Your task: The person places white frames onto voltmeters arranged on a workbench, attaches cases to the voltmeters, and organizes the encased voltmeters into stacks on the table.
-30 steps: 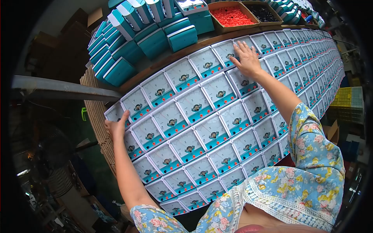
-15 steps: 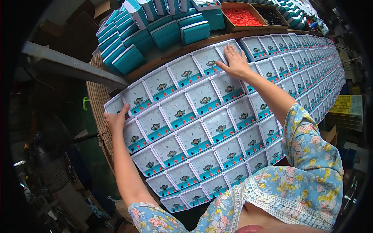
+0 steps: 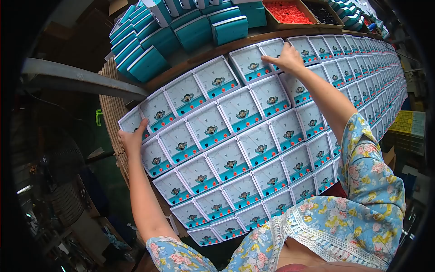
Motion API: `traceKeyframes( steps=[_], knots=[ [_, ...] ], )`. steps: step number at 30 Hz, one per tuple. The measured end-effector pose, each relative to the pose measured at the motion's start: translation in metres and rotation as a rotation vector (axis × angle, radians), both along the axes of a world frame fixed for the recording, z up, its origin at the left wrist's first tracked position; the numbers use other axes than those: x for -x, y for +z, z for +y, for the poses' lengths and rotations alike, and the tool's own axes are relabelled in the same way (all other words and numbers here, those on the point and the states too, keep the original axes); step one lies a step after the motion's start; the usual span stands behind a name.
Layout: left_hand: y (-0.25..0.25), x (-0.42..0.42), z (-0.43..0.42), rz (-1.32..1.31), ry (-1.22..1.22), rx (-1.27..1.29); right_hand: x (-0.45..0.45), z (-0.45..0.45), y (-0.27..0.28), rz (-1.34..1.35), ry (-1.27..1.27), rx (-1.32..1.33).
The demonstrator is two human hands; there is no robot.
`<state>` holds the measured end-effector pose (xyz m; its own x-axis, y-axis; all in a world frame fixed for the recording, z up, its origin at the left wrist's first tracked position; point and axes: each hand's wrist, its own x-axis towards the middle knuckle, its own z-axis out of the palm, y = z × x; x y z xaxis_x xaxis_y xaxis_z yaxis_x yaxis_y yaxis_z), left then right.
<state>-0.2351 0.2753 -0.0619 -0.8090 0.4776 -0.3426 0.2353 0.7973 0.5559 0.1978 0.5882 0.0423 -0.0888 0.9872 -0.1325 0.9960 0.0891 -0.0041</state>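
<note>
Voltmeters (image 3: 210, 124) with white frames, clear fronts marked V and teal lower strips lie face up in close rows. My left hand (image 3: 132, 138) is closed on the voltmeter (image 3: 131, 121) at the left end of the far row, its thumb on the near right side and its fingers round the outer edge. In the same row, my right hand (image 3: 288, 59) holds another voltmeter (image 3: 271, 46), fingers hooked over its right edge and thumb stretched left. A narrow gap separates the voltmeter (image 3: 250, 65) beside that thumb from the voltmeter (image 3: 215, 78) to its left.
Behind the rows stand teal cases (image 3: 147, 63), along a wooden edge (image 3: 190, 62). Boxes of red parts (image 3: 290, 12) and black parts (image 3: 321, 13) sit at the back. A metal bar (image 3: 81, 78) and stacked cardboard (image 3: 111, 99) flank the left side. Yellow crates (image 3: 408, 127) stand right.
My right hand has slid right, its fingers going from flat on the voltmeter to hooked over its edge. A gap has opened in the far row. The left hand keeps its hold.
</note>
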Motion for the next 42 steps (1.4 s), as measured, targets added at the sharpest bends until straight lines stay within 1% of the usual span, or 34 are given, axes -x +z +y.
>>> traceKeyframes(
  steps=[1,2,5,6,9,10,11,13,14,15,17,18,19,21,22,23,24,25,26,27,28,29,30,31,32,33,34,37,38,41,42],
  knots=[
    [0.005,-0.012,0.007,0.054,-0.008,0.025,0.0,-0.007,-0.008,-0.038,0.009,-0.07],
    [0.01,-0.02,0.011,0.114,-0.009,0.046,-0.001,-0.006,-0.011,-0.045,0.016,-0.071],
    [0.011,-0.019,0.011,0.174,-0.044,0.096,-0.022,0.001,-0.012,-0.025,0.2,-0.051],
    [0.014,-0.021,0.013,0.193,-0.045,0.122,-0.024,0.002,-0.006,-0.002,0.202,0.023],
    [0.025,-0.031,0.018,0.171,0.004,0.152,-0.018,-0.001,-0.004,-0.061,0.144,0.054],
    [0.029,-0.033,0.018,0.261,-0.025,0.158,-0.017,-0.002,-0.002,-0.082,0.157,0.026],
    [0.035,-0.024,0.018,0.204,-0.078,0.145,-0.018,0.003,0.001,-0.134,0.178,-0.001],
    [0.051,-0.007,0.015,0.074,-0.19,0.14,-0.02,0.022,0.023,-0.147,0.213,0.089],
    [0.065,-0.005,0.014,0.042,-0.244,0.143,-0.025,0.042,0.029,-0.18,0.207,0.176],
    [0.073,0.004,0.021,0.038,-0.281,0.316,-0.02,0.046,0.053,-0.129,0.194,0.336],
    [0.083,0.02,0.032,0.0,-0.335,0.352,-0.014,0.06,0.059,-0.147,0.156,0.293],
    [0.077,0.032,0.037,0.014,-0.264,0.329,-0.014,0.07,0.056,-0.148,0.175,0.304],
    [0.077,0.034,0.045,0.027,-0.197,0.306,-0.017,0.084,0.049,-0.101,0.188,0.246],
    [0.081,0.04,0.046,-0.065,-0.146,0.195,-0.021,0.093,0.038,-0.016,0.201,0.139],
    [0.082,0.04,0.046,-0.098,-0.121,0.126,-0.023,0.092,0.041,0.125,0.066,0.21],
    [0.082,0.039,0.045,-0.133,-0.097,0.061,-0.024,0.091,0.043,0.184,-0.014,0.201],
    [0.086,0.031,0.037,-0.194,-0.069,-0.069,-0.032,0.092,0.037,0.145,0.039,0.02],
    [0.079,0.025,0.025,-0.265,-0.001,-0.229,-0.034,0.082,0.037,0.101,0.088,-0.156],
    [0.069,0.022,0.01,-0.336,0.067,-0.392,-0.045,0.066,0.037,0.163,0.138,-0.197],
    [0.046,0.027,-0.012,-0.237,0.077,-0.308,-0.052,0.038,0.044,0.27,0.339,-0.333],
    [0.03,0.03,-0.036,-0.134,0.085,-0.226,-0.061,0.005,0.047,0.383,0.466,-0.455],
    [0.038,0.01,-0.054,0.048,-0.042,-0.07,-0.072,-0.032,0.048,0.531,0.367,-0.287],
    [0.049,-0.02,-0.067,0.231,-0.165,0.091,-0.085,-0.067,0.042,0.486,0.388,-0.237],
    [0.052,-0.041,-0.072,0.102,-0.177,0.165,-0.09,-0.099,0.038,0.299,0.467,-0.187],
    [0.048,-0.062,-0.075,0.01,-0.208,0.114,-0.099,-0.121,0.011,0.034,0.47,-0.137],
    [0.04,-0.08,-0.075,0.118,-0.248,0.174,-0.094,-0.136,-0.011,0.052,0.387,-0.001],
    [0.04,-0.086,-0.069,0.118,-0.211,0.183,-0.079,-0.146,-0.019,0.017,0.408,-0.087],
    [0.044,-0.087,-0.056,0.189,-0.148,0.241,-0.042,-0.145,-0.033,0.05,0.192,-0.125],
    [0.045,-0.088,-0.055,0.219,-0.138,0.265,-0.041,-0.145,-0.034,0.043,0.209,-0.165],
    [0.046,-0.086,-0.059,0.182,-0.121,0.221,-0.063,-0.132,-0.014,0.101,0.348,-0.01],
    [0.041,-0.085,-0.061,0.197,-0.117,0.211,-0.069,-0.134,-0.021,0.062,0.379,-0.132]
  ],
)
